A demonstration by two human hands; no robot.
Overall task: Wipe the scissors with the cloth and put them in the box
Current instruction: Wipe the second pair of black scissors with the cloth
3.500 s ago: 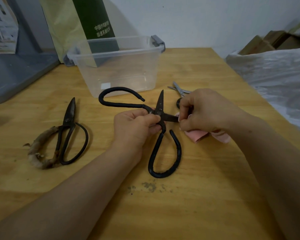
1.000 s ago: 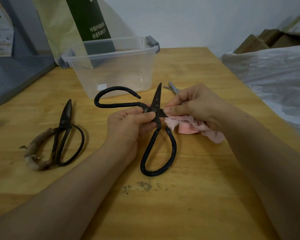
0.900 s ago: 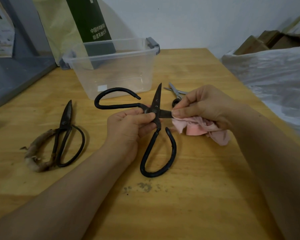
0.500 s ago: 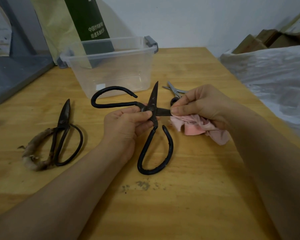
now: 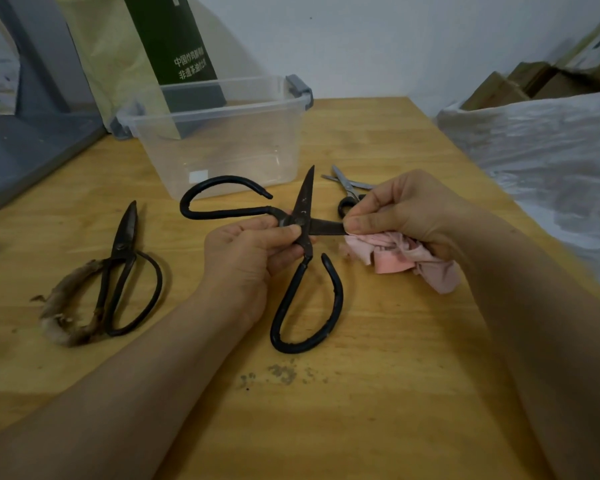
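In the head view we see the black scissors (image 5: 305,202) spread wide open over the wooden table (image 5: 361,393), with dull, spotted blades. They are just in front of the clear box (image 5: 222,143). The table is bare toward us, and its right edge runs close to our right arm. Our left hand (image 5: 246,258) grips the scissors at the pivot. Our right hand (image 5: 406,209) pinches one blade near its tip and holds the cloth (image 5: 406,258), bunched, under it.
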